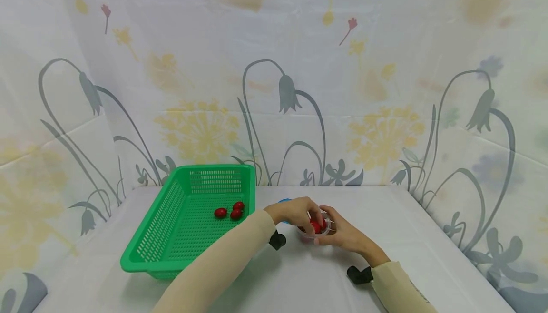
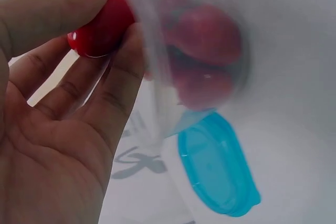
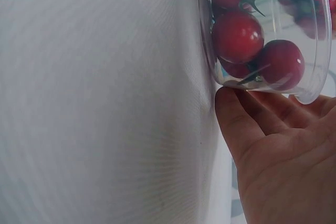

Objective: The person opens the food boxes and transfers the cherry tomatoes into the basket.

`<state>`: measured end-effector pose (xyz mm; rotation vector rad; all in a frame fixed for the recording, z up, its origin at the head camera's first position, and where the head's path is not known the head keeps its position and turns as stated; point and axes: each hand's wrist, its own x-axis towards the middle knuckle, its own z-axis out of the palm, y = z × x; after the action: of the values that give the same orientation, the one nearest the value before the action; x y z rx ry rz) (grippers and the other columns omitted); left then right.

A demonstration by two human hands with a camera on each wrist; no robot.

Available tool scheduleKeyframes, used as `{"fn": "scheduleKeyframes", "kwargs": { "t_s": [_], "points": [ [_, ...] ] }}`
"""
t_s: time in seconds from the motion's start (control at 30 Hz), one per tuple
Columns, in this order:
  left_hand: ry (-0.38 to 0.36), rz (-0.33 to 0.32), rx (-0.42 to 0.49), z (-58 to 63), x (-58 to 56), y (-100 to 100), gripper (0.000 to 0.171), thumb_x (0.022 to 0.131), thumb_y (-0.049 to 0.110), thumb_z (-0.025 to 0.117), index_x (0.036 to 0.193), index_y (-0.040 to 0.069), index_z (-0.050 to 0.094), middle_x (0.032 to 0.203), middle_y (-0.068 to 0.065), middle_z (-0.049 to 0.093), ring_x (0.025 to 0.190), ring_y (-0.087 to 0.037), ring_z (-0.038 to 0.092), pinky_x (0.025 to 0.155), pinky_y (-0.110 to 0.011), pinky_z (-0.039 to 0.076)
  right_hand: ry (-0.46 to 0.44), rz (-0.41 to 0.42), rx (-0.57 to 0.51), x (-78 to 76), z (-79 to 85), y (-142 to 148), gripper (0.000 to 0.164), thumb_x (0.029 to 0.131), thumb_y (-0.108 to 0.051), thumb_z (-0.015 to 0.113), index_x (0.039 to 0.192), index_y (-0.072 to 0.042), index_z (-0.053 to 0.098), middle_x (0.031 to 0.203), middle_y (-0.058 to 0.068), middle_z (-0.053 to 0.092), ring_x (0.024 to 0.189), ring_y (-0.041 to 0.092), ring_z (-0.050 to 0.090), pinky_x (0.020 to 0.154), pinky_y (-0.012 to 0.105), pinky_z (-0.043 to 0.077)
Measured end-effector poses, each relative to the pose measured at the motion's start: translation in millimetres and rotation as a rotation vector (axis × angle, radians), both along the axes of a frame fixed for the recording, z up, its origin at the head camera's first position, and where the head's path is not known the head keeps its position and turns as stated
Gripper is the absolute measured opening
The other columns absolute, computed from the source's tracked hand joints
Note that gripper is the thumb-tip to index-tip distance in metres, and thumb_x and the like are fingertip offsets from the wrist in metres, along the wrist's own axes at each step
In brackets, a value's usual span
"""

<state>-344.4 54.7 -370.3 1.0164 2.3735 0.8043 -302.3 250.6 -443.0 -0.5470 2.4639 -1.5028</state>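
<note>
In the left wrist view my left hand (image 2: 63,108) pinches a red cherry tomato (image 2: 107,27) between thumb and fingers, right at the rim of a clear plastic container (image 2: 160,93). My right hand (image 1: 344,234) holds that container by its right side, fingers and thumb spread round the wall. Several cherry tomatoes (image 3: 239,36), some with green stems, lie inside the container, as the right wrist view shows. A blue lid (image 2: 215,166) rests on the table near the container; in the head view the left hand covers most of it.
A green slotted basket (image 1: 136,249) stands on the white-covered table (image 1: 411,222), left of the hands. Three cherry tomatoes (image 1: 220,213) lie near its right side. The left forearm passes over the basket's front right corner. A flower-patterned cloth (image 1: 274,42) hangs behind.
</note>
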Motion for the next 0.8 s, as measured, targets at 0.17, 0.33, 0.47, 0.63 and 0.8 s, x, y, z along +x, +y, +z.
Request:
{"fn": "scheduleKeyframes", "kwargs": {
  "t_s": [0.17, 0.33, 0.47, 0.63, 0.8],
  "points": [
    [0.043, 0.009, 0.027, 11.5, 1.4, -4.4, 0.019, 0.079, 0.005, 0.077, 0.092, 0.017, 0.071, 0.091, 0.007, 0.062, 0.086, -0.012, 0.056, 0.071, -0.023, 0.052, 0.018, -0.005, 0.009, -2.2, -1.1, 0.4, 0.084, 0.08, -0.026, 0.076, 0.145, -0.019, 0.024, 0.142, 0.011, 0.039, 0.127, 0.037, 0.043, 0.096, 0.049, 0.044],
    [0.048, 0.008, 0.058, 23.5, 8.6, -10.2, 0.019, 0.08, 0.005, 0.076, 0.095, 0.016, 0.071, 0.09, 0.007, 0.063, 0.085, -0.011, 0.058, 0.069, -0.023, 0.053, 0.009, -0.028, 0.021, -0.8, -3.7, 1.1, 0.084, 0.079, -0.027, 0.076, 0.145, -0.023, 0.024, 0.143, 0.008, 0.038, 0.129, 0.036, 0.041, 0.098, 0.049, 0.043],
    [0.069, 0.006, 0.085, 31.2, 16.7, -16.4, 0.019, 0.08, 0.004, 0.075, 0.095, 0.016, 0.071, 0.091, 0.009, 0.063, 0.085, -0.011, 0.059, 0.068, -0.022, 0.053, 0.013, -0.045, 0.03, 0.9, -5.2, 2.1, 0.086, 0.079, -0.028, 0.077, 0.145, -0.022, 0.023, 0.144, 0.01, 0.036, 0.128, 0.037, 0.042, 0.097, 0.051, 0.043],
    [0.108, -0.004, 0.121, 40.1, 22.9, -32.3, 0.02, 0.08, 0.004, 0.075, 0.098, 0.013, 0.07, 0.089, 0.007, 0.064, 0.085, -0.011, 0.061, 0.068, -0.021, 0.053, 0.022, -0.053, 0.048, 0.5, -4.9, 1.4, 0.09, 0.078, -0.028, 0.077, 0.147, -0.016, 0.021, 0.146, 0.013, 0.036, 0.128, 0.04, 0.042, 0.097, 0.052, 0.043],
    [0.145, 0.019, 0.139, 47.2, 25.5, -54.7, 0.021, 0.082, 0.007, 0.073, 0.101, 0.014, 0.069, 0.092, 0.008, 0.063, 0.085, -0.01, 0.061, 0.07, -0.021, 0.053, 0.017, -0.053, 0.059, -0.4, -3.3, -1.7, 0.094, 0.077, -0.031, 0.078, 0.148, -0.012, 0.019, 0.147, 0.014, 0.037, 0.129, 0.042, 0.04, 0.098, 0.054, 0.041]
  ]
}}
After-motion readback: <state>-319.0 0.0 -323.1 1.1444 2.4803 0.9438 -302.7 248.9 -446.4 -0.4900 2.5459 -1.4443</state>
